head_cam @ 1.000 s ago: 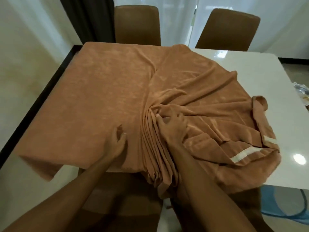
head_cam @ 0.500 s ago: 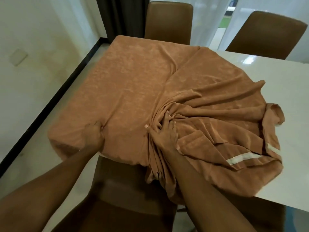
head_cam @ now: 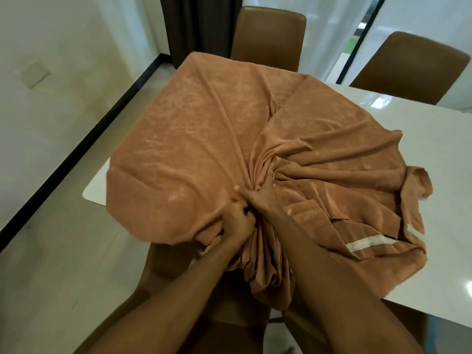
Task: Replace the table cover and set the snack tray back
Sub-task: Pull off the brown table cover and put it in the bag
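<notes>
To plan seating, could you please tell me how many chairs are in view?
3: far chair at top centre, right chair at top right, near chair at bottom centre; more may be hidden.

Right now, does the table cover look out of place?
The brown cover is askew: bunched into folds at the near edge where the left hand and right hand grip it, leaving the white table's near-left corner and right side bare.

The cover (head_cam: 178,149) is lying over the left part of the tabletop (head_cam: 421,154), gathering toward the near edge and hanging over it. The left hand (head_cam: 238,226) and right hand (head_cam: 263,200) are meeting on the gathered folds, left just before right. Two chairs are standing behind the tabletop, the left chair (head_cam: 268,37) and the right chair (head_cam: 408,67). A near chair (head_cam: 166,261) is standing before the tabletop, below the arms.
</notes>
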Demonstrator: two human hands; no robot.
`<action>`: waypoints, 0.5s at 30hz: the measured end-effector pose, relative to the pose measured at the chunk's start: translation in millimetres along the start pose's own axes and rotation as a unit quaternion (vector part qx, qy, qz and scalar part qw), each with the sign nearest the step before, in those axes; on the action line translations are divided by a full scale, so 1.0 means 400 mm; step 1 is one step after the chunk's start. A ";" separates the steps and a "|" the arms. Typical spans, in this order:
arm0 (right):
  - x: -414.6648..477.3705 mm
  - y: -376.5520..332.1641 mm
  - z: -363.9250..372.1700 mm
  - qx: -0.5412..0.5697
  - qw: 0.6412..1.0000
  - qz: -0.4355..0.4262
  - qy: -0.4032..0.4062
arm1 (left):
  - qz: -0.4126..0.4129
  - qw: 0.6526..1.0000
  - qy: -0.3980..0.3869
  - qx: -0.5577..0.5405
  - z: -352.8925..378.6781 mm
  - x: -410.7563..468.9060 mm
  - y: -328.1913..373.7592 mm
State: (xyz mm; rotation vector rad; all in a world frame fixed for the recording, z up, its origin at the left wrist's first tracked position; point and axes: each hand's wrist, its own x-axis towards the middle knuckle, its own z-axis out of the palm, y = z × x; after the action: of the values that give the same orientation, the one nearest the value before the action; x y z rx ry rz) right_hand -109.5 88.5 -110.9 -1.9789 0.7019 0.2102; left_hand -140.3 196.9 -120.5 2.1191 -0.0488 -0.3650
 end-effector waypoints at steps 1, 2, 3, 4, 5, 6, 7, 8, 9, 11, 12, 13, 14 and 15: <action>-0.003 0.002 0.005 -0.030 0.999 -0.006 0.011 | -0.003 1.000 -0.012 -0.005 -0.015 -0.002 -0.003; -0.008 0.006 0.010 -0.063 0.998 -0.012 0.028 | -0.001 1.000 -0.022 0.000 -0.037 -0.002 -0.013; -0.010 0.009 0.015 -0.093 0.995 -0.015 0.039 | 0.013 1.000 -0.026 0.007 -0.062 0.000 -0.028; -0.014 0.013 0.023 -0.117 0.992 -0.017 0.041 | 0.028 0.999 -0.022 0.023 -0.095 0.002 -0.050; -0.016 0.013 0.024 -0.131 0.990 -0.020 0.041 | 0.043 0.998 -0.003 0.035 -0.132 0.008 -0.070; -0.017 0.013 0.024 -0.137 0.990 -0.022 0.039 | 0.052 0.997 0.030 0.059 -0.172 0.019 -0.094; -0.015 0.014 0.021 -0.138 0.989 -0.022 0.037 | 0.062 0.992 0.070 0.086 -0.211 0.039 -0.118; -0.017 0.015 0.015 -0.142 0.989 -0.022 0.034 | 0.066 0.985 0.102 0.121 -0.250 0.063 -0.141; -0.016 0.020 0.007 -0.149 0.988 -0.023 0.032 | 0.060 0.978 0.116 0.160 -0.282 0.089 -0.166; -0.020 0.027 -0.007 -0.162 0.986 -0.032 0.038 | 0.014 0.961 0.106 0.253 -0.330 0.128 -0.202; -0.024 0.032 -0.013 -0.165 0.985 -0.038 0.047 | 0.000 0.953 0.099 0.286 -0.337 0.136 -0.213; -0.025 0.037 -0.017 -0.169 0.983 -0.042 0.059 | 0.002 0.948 0.097 0.303 -0.334 0.139 -0.221; -0.028 0.041 -0.018 -0.176 0.981 -0.044 0.066 | 0.008 0.946 0.101 0.307 -0.323 0.134 -0.219; -0.031 0.044 -0.017 -0.175 0.981 -0.043 0.072 | 0.017 0.947 0.107 0.303 -0.306 0.125 -0.211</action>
State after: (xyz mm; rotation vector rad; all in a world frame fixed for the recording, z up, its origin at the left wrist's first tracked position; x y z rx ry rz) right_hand -130.4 81.2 -115.6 -2.3748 0.7060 0.1460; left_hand -67.7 334.4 -141.0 2.7527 -0.0779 -0.0967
